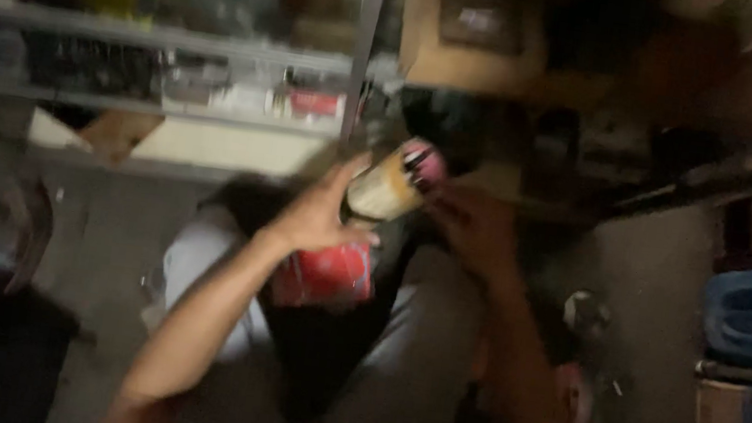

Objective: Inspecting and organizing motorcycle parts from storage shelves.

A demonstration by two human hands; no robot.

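A pale can (391, 185) with a red base is gripped by the left hand (318, 217) above the lap, its dark top met by the right hand (474, 230), grip unclear in blur; opening seems underway, needing steady twisting.

I see a blurred, cream-coloured can (390, 187) with a pink and dark end, tilted so that end points up to the right, held above my lap. Just below it sits a red packet (327, 275), its print too smeared to make out
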